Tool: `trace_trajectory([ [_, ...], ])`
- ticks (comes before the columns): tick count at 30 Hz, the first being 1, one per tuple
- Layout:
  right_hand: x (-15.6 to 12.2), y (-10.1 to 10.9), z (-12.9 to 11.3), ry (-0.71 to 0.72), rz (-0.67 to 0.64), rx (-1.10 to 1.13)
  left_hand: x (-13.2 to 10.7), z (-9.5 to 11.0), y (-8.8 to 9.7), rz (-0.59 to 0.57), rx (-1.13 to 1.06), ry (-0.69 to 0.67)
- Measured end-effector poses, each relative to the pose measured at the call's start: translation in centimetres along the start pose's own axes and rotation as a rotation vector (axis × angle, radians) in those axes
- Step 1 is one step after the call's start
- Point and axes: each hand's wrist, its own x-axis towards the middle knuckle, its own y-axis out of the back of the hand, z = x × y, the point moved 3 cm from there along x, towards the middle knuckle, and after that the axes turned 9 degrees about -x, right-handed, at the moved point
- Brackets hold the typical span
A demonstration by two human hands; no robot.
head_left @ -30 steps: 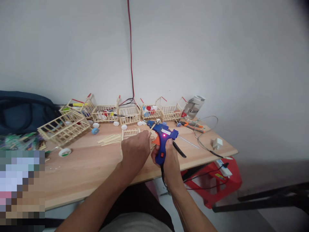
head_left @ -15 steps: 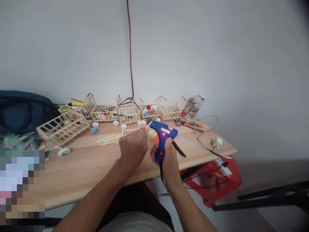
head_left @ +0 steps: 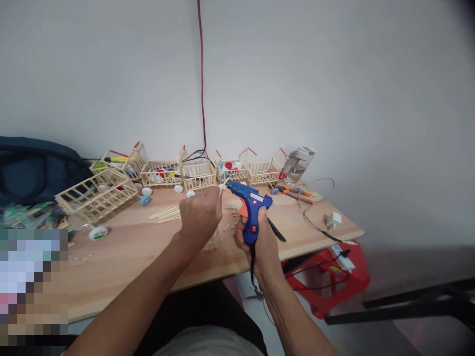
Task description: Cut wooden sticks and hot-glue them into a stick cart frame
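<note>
My left hand [head_left: 200,213] is closed in a pinch on a thin wooden stick [head_left: 224,184], whose end pokes out above the fingers. In my right hand [head_left: 260,237] is a blue glue gun [head_left: 255,203] with an orange trigger and a small lit red light. The gun's nozzle points left, close to the stick's end; whether they touch, I cannot tell. Pale stick work [head_left: 213,240] shows partly below my left hand, mostly hidden by it. Loose wooden sticks [head_left: 165,214] lie on the table just left of that hand.
Several small stick-built carts [head_left: 198,177] line the wall, some holding bottle caps. A larger stick frame [head_left: 97,195] stands left. Orange-handled pliers [head_left: 297,192], a tilted clear cup [head_left: 299,164], and a white adapter [head_left: 334,220] are on the right. A red stool [head_left: 345,282] bears a power strip.
My left hand has shifted slightly left with the stick. The glue gun has tilted and moved a little right at its grip, its nozzle staying close to the stick.
</note>
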Motion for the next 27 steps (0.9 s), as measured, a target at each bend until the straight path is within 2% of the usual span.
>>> trace_trajectory([
  [4, 1.0, 0.8, -0.1, 0.068, -0.008, 0.0, 0.3, -0.7, 1.0, 0.062, -0.015, 0.042],
  [7, 1.6, 1.1, 0.2, 0.066, -0.014, 0.014, 0.2, -0.8, 1.2, 0.072, -0.052, 0.068],
  [12, 1.7, 0.3, 0.3, 0.004, -0.05, 0.064, -0.4, 0.2, 0.1, -0.004, -0.145, 0.048],
  [17, 1.3, -0.7, -0.2, -0.003, -0.057, 0.067, -0.6, 0.9, -1.0, -0.089, -0.105, 0.029],
  [27, 0.9, -1.1, -0.5, -0.004, -0.032, -0.002, -0.4, 0.7, -1.4, -0.117, -0.026, 0.018],
])
